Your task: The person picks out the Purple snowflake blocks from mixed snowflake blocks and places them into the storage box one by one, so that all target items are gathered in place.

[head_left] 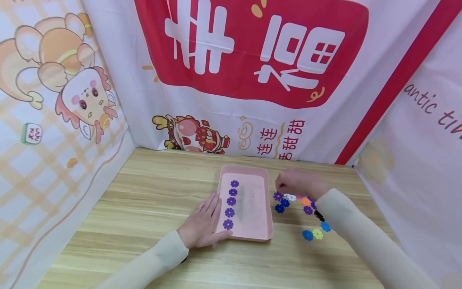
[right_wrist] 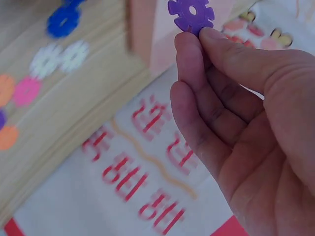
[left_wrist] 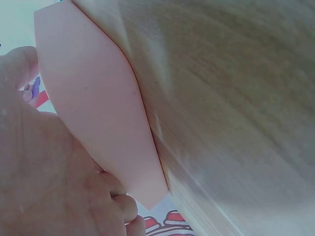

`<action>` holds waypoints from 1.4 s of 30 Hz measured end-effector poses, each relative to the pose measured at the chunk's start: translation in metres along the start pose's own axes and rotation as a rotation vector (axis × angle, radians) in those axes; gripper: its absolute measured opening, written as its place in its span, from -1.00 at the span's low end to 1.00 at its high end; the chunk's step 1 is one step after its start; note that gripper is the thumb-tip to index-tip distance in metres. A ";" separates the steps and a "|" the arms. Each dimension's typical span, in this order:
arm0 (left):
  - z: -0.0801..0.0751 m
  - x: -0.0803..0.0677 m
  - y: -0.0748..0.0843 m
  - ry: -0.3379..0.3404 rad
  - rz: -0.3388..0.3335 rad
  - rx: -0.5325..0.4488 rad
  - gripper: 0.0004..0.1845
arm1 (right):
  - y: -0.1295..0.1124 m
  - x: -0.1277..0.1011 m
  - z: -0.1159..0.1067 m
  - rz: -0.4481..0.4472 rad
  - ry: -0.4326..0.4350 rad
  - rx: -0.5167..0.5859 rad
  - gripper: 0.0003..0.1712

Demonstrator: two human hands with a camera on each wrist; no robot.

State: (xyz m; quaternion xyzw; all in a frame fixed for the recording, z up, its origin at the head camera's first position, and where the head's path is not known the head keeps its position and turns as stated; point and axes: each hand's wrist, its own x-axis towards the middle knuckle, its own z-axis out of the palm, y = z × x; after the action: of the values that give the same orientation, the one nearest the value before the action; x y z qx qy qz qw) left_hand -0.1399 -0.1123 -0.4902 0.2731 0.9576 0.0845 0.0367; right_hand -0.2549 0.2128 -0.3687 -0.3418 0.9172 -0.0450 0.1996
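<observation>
My right hand [head_left: 301, 182] pinches a purple snowflake-shaped plastic disc [right_wrist: 191, 12] between thumb and forefinger, just right of the pink tray [head_left: 270, 218]. The other fingers of that hand curl loosely below. Inside the tray, several purple discs [head_left: 229, 212] lie in a column along the left side. My left hand [head_left: 202, 224] rests against the tray's left edge, fingers extended along the rim and thumb at the near corner. In the left wrist view, the palm side faces the tray's outer wall [left_wrist: 93, 93].
Right of the tray, loose discs lie scattered on the wooden table [head_left: 144, 188]: blue [head_left: 280, 208], white [head_left: 291, 197], orange [head_left: 306, 201], black [head_left: 319, 215] and yellow-green [head_left: 317, 233]. Some sit beneath my right forearm. Printed cloth [head_left: 325, 132] hangs behind and at both sides.
</observation>
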 end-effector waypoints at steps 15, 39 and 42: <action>-0.004 0.000 0.002 -0.022 -0.012 0.026 0.15 | -0.054 0.041 0.050 -0.034 -0.096 -0.014 -0.79; 0.006 0.000 -0.005 0.034 0.010 -0.027 0.14 | -0.058 0.053 0.091 -0.019 -0.110 -0.003 -0.81; 0.005 0.000 -0.003 0.034 0.009 -0.022 0.15 | -0.057 0.054 0.091 -0.008 -0.109 0.005 -0.84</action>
State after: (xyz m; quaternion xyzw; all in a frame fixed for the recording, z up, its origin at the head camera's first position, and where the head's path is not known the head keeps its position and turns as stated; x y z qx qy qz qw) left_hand -0.1407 -0.1145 -0.4955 0.2754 0.9558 0.1001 0.0231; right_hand -0.2205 0.1393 -0.4579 -0.3469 0.9035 -0.0294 0.2502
